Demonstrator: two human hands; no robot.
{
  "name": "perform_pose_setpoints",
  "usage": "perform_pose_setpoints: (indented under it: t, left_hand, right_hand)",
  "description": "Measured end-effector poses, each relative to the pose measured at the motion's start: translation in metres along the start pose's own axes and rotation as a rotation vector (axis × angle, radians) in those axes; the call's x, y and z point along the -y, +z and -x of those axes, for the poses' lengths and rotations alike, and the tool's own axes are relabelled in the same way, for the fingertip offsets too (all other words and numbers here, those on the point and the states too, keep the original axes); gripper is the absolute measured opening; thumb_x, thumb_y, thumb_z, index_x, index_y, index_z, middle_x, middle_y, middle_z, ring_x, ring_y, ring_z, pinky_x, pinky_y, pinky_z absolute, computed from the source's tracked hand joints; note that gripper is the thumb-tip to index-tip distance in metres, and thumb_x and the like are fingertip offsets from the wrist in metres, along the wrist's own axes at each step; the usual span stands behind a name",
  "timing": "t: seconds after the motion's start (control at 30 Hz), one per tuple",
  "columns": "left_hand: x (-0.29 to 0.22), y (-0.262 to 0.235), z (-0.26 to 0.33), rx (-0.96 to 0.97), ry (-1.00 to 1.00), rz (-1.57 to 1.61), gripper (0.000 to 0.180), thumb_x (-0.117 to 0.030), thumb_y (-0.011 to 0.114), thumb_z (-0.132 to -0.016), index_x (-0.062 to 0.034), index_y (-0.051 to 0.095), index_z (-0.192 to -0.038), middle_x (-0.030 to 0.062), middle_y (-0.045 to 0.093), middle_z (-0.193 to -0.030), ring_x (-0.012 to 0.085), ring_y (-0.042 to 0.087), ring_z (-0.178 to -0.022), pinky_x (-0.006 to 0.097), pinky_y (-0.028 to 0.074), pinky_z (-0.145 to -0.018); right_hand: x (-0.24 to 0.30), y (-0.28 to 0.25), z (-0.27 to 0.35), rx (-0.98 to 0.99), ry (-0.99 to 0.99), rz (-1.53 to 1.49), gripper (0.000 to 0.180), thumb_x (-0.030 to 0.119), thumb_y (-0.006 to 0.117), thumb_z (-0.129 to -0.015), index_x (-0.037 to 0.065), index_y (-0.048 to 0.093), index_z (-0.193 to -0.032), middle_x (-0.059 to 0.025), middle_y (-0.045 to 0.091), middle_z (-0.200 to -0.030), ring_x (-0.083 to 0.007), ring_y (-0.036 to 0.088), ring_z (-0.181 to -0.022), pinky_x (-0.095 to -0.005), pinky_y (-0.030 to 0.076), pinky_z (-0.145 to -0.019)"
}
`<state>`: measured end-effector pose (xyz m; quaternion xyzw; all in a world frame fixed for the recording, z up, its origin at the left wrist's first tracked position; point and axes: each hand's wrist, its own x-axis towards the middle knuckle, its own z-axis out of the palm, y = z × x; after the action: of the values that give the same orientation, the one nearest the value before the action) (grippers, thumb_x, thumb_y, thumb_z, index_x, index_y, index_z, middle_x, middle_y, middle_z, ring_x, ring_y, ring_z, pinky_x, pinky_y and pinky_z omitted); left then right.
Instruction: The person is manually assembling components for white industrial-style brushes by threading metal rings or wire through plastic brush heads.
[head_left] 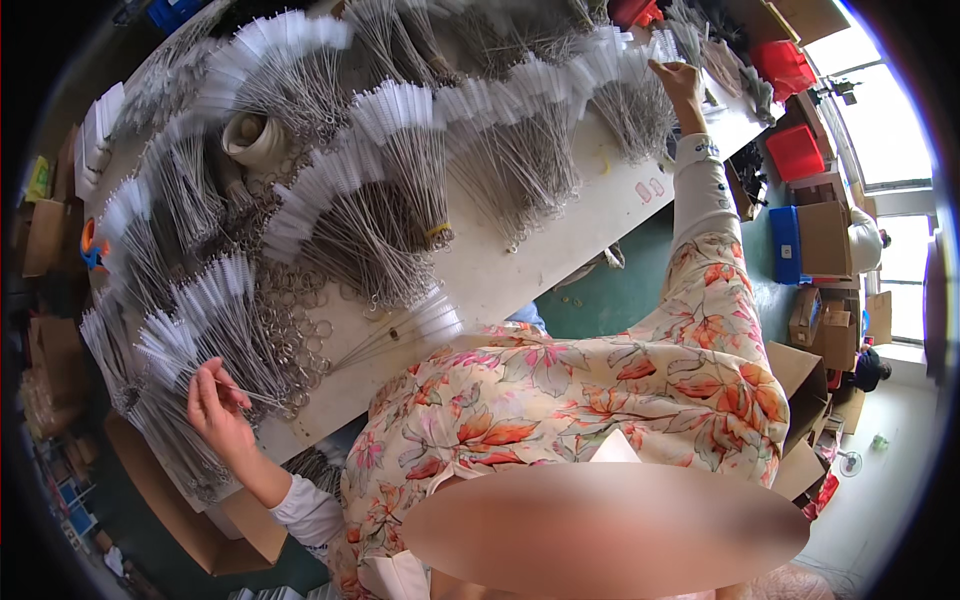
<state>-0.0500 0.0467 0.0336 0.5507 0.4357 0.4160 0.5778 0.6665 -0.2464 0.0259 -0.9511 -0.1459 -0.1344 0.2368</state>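
Handling appears under way: left hand (218, 410) curled beside wire brushes (168, 345) at the surface's (485, 270) near-left edge, right hand (682, 84) at its right end, grips unclear; lifting calls for light pinching.

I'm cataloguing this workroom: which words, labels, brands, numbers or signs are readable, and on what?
No text reads clearly enough to quote.
Blue bin: white label, too small to read.
White table: reddish marks, no legible words.
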Motion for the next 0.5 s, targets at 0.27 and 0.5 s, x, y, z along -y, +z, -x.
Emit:
perform_pose_setpoints:
  t: [0.27, 0.5]
  left_hand:
    - [0.003, 0.014, 0.006, 0.086, -0.01, -0.074, 0.024, -0.019, 0.047, -0.094, 0.0006, 0.06, -0.091, 0.0011, 0.052, -0.069, 0.0054, 0.044, -0.047, 0.019, 0.039, -0.04]
    - [0.009, 0.011, 0.005, 0.096, -0.011, -0.079, 0.025, -0.02, 0.047, -0.094, 0.0007, 0.06, -0.092, 0.0013, 0.051, -0.069, 0.0058, 0.044, -0.047, 0.019, 0.039, -0.04]
  right_hand:
    - [0.003, 0.002, -0.003, -0.025, 0.128, -0.12, 0.035, 0.041, 0.064, -0.067, 0.011, 0.072, -0.081, -0.0113, 0.067, -0.077, -0.0251, 0.064, -0.078, -0.0335, 0.047, -0.075]
    - [0.008, 0.005, -0.005, 0.231, 0.017, 0.048, 0.039, 0.043, 0.064, -0.066, 0.01, 0.071, -0.086, -0.0107, 0.068, -0.082, -0.0256, 0.064, -0.081, -0.0338, 0.047, -0.077]
